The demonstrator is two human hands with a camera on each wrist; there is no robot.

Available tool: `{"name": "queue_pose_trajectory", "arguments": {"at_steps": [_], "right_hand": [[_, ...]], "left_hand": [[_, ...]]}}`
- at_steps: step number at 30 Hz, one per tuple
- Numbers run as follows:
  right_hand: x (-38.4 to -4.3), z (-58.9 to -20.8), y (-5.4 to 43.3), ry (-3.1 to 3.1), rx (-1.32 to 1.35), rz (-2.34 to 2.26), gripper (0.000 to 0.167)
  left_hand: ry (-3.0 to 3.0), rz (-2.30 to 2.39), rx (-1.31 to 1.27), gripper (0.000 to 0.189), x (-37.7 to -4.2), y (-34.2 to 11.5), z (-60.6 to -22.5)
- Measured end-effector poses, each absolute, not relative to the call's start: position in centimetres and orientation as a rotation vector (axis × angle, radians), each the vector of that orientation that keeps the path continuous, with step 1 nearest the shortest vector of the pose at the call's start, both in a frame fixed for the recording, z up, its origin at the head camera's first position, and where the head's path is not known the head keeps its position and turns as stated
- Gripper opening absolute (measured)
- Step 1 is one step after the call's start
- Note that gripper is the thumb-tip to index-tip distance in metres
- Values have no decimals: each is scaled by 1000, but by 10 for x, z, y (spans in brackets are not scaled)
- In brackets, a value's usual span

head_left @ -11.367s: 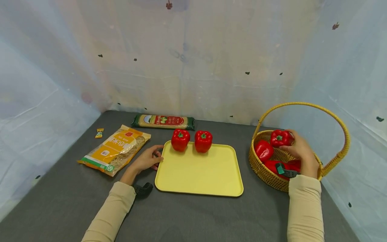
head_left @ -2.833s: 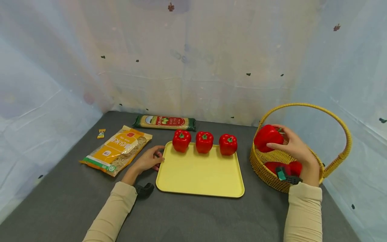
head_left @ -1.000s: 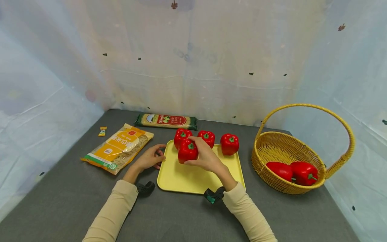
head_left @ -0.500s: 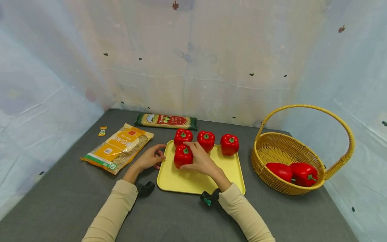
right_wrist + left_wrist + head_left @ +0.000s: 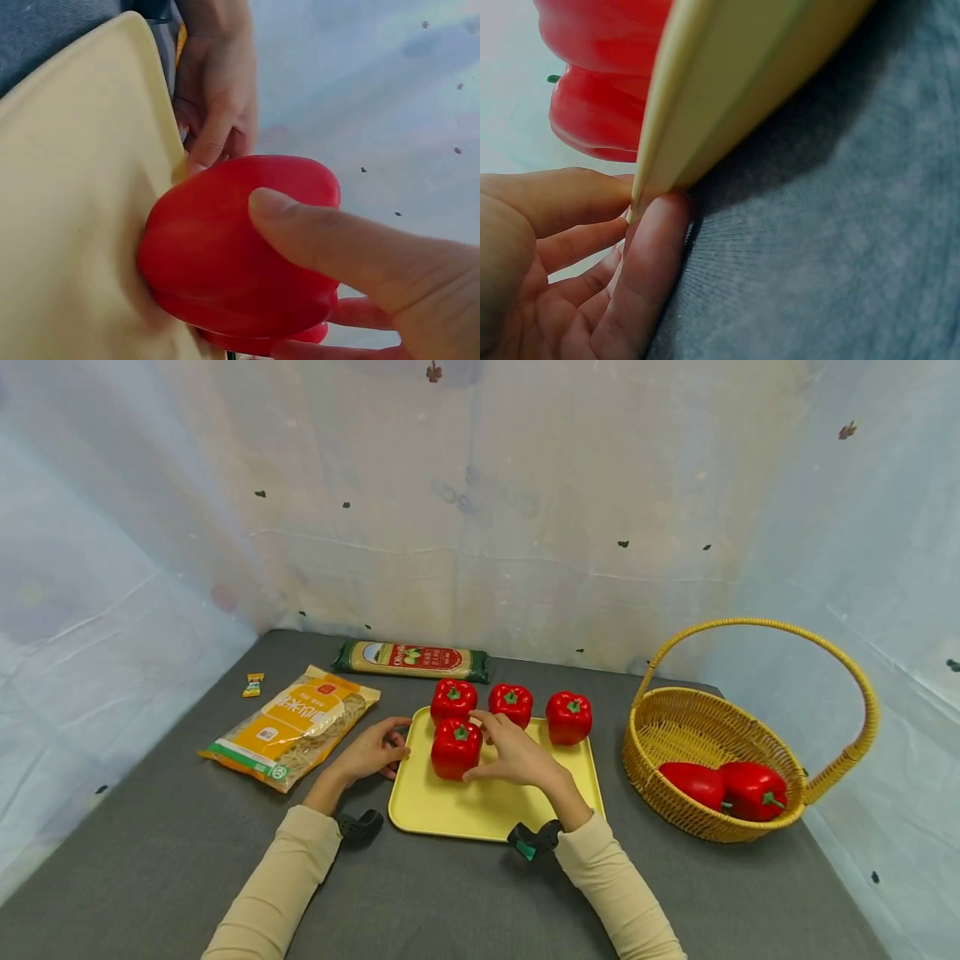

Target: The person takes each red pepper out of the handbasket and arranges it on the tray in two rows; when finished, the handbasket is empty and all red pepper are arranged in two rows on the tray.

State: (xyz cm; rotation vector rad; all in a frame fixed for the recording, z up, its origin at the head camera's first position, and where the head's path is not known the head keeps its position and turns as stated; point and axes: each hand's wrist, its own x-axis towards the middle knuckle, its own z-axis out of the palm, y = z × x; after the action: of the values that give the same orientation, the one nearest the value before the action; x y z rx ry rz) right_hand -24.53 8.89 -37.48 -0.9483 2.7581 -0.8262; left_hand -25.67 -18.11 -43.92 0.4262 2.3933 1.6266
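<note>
My left hand [image 5: 371, 752] pinches the left rim of a yellow tray [image 5: 480, 814]; the left wrist view shows thumb [image 5: 656, 247] and fingers on that rim. A red bell pepper [image 5: 456, 752] stands stem up on the tray's left part. Just right of it is my right hand [image 5: 521, 758], fingers spread and loosened around its side. In the right wrist view the thumb [image 5: 322, 232] overlaps the pepper; whether it still touches is hard to tell. Behind, along the tray's far edge, three more peppers stand in a row: left [image 5: 453, 695], middle [image 5: 516, 700], right [image 5: 568, 718].
A wicker basket [image 5: 641, 768] with a tall handle stands at right, two red peppers [image 5: 752, 791] lying inside. Left of the tray are a noodle bag [image 5: 292, 727] and a small wrapped candy [image 5: 253, 685]. A long pasta pack [image 5: 412, 660] lies at the back.
A third pepper joined the back row earlier. My right hand then carried another from the basket to the tray's left part, set it down, loosened and shifted slightly right. The left hand stayed.
</note>
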Motion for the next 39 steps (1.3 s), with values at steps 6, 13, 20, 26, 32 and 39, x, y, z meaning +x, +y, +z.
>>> {"name": "queue_pose_trajectory", "arguments": {"at_steps": [6,13,20,26,32,39], "right_hand": [[-249,-381,85,2700,-1025,-907,76],[-248,-392,75,2687,-1064,-1034,73],[-247,-399,69,2730,-1045,-1076,76],[-247,-400,69,2750,-1058,-1056,78],[-247,-397,70,2754,-1071,-1046,86],[-246,-384,77,2744,-1042,-1041,81]], "left_hand": [[2399,1616,403,53,-262,-183,-447],[2399,1613,382,52,-261,-182,-445],[2396,1617,390,52,-260,-182,-444],[2396,1621,388,53,-261,-183,-446],[2395,1623,383,54,-262,-183,-447],[2403,1612,370,52,-260,-182,-444]]}}
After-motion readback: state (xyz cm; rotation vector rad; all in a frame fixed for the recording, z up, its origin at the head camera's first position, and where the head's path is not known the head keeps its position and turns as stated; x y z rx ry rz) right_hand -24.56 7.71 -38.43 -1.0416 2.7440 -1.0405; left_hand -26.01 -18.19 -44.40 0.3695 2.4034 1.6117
